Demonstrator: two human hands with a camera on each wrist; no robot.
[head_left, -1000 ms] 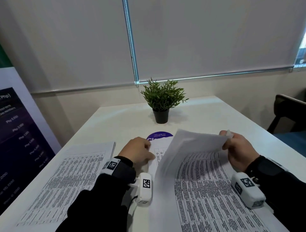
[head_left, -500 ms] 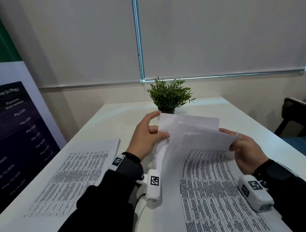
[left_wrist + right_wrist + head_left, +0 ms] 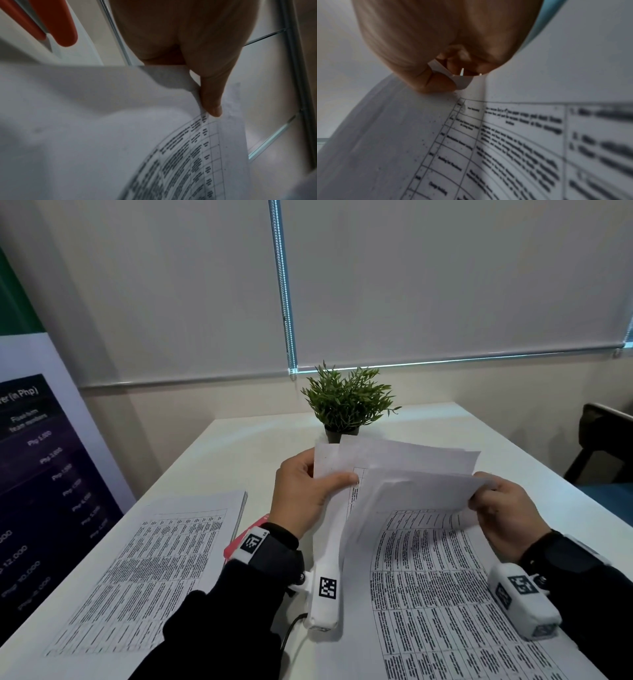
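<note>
Pages (image 3: 411,474) with printed tables are hanging in the air above the counter (image 3: 246,446), and both grips are holding them up. The left grip (image 3: 305,494) is pinching the left edge of the back sheet, with the thumb (image 3: 211,94) pressing on the printed side and the other fingers going behind. The right grip (image 3: 503,511) is pinching the right corner of the front sheet, and one fingertip (image 3: 435,82) is pressing right by that curled corner. The sheets are bending and fanning apart between the two grips, and their lower parts are curving down toward a big printed stack (image 3: 445,594) that is lying flat on the counter in front of the person, on the right. A second printed stack (image 3: 154,559) is lying on the left side of the counter, well apart from the lifted pages. A red thing (image 3: 239,537) is peeking out between that stack and the left wrist; I cannot tell what it is. A small green plant (image 3: 346,402) in a dark pot is standing at the far side of the counter, just behind the top of the pages. A grey blind (image 3: 171,285) is hanging behind it, a dark poster (image 3: 34,474) is standing at the left, and a dark chair (image 3: 603,440) is sitting at the right
</note>
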